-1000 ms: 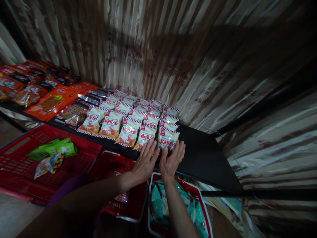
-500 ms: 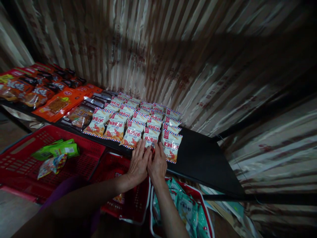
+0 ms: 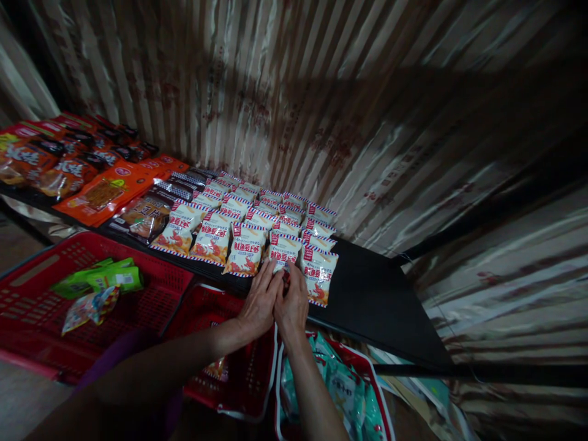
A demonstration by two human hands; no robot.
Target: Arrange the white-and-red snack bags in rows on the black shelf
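Observation:
A white snack bag (image 3: 283, 246) with red lettering and a striped edge sits in the front row on the black shelf (image 3: 376, 294). Its lower part is between my two hands. My left hand (image 3: 260, 304) holds it at the left, fingers pointing up the bag. My right hand (image 3: 293, 306) grips its right side, thumbs close together, next to the neighbouring snack bag (image 3: 318, 275). The fingers partly cover the bag's bottom. Matching bags stand in rows behind and to the left, such as the snack bag (image 3: 245, 248).
Orange packets (image 3: 103, 193) and dark packets (image 3: 142, 214) lie further left on the shelf. Below are a red basket (image 3: 151, 294) with green packets (image 3: 114, 275), a second red basket (image 3: 248, 392), and one holding teal bags (image 3: 342, 386). A pleated curtain (image 3: 275, 92) hangs behind.
The snack bag between my hands has shifted slightly up and stands more visible. My hands have barely moved, and the view has shifted a little.

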